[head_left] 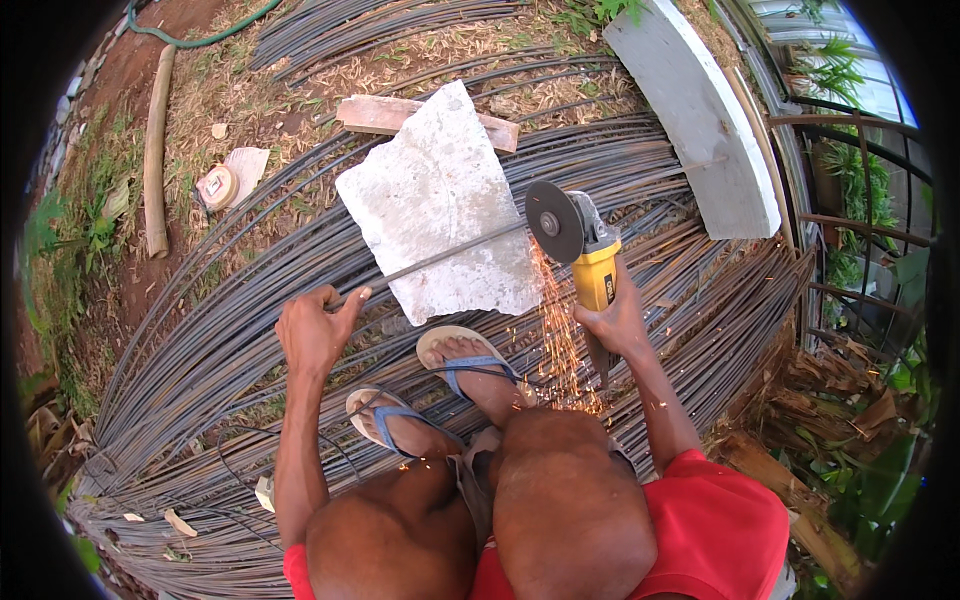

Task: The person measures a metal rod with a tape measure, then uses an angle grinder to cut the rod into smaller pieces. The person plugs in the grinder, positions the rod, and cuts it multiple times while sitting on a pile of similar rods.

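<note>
My left hand [313, 332] grips a long steel rod [420, 270], which crosses a broken white slab [410, 190] toward the upper right. My right hand [612, 315] holds a yellow and black angle grinder [595, 270] with a dark disc [553, 222] at the rod's right part. Orange sparks [555, 330] stream down from the disc toward my knees and the rods underneath. My feet in blue-strapped sandals [470, 361] rest on bundles of long steel rods [240, 330] below the slab.
Behind the slab lies a pinkish board [490, 133]. At the upper right is a long grey slab [724, 180] beside metal bars [865, 230] and plants. A wooden pole [157, 170], a round beige item [218, 185] and a green hose [190, 42] lie at the left.
</note>
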Available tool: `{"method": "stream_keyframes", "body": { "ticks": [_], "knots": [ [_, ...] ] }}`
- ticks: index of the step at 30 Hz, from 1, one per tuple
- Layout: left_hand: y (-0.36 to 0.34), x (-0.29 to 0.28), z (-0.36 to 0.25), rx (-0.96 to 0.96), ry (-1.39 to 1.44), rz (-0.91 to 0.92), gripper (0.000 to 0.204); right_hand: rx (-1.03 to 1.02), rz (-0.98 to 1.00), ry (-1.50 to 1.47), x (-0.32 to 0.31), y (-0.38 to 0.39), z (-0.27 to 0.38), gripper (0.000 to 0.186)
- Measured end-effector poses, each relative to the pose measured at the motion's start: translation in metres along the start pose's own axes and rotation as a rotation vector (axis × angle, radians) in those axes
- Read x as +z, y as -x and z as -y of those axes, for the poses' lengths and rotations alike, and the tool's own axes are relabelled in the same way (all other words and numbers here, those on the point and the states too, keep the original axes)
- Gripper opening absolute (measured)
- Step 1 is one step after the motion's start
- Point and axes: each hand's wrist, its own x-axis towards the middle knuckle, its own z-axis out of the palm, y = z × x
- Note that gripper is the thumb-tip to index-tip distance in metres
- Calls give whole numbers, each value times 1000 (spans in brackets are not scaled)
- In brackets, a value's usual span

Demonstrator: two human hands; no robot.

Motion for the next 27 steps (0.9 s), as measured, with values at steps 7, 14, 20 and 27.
{"method": "stream_keyframes", "body": {
  "ticks": [7,14,20,27],
  "knots": [
    [0,-1,0,-11,8,9,58,-59,-30,-26,2,8,-3,72],
    [1,1,1,-23,14,22,59,1,-35,-22,5,-2,4,68],
    [1,1,1,-36,16,19,59,-59,17,-51,3,6,-13,80],
    [1,0,2,-23,45,13,60,24,9,-11,4,5,-10,72]
  ]
}}
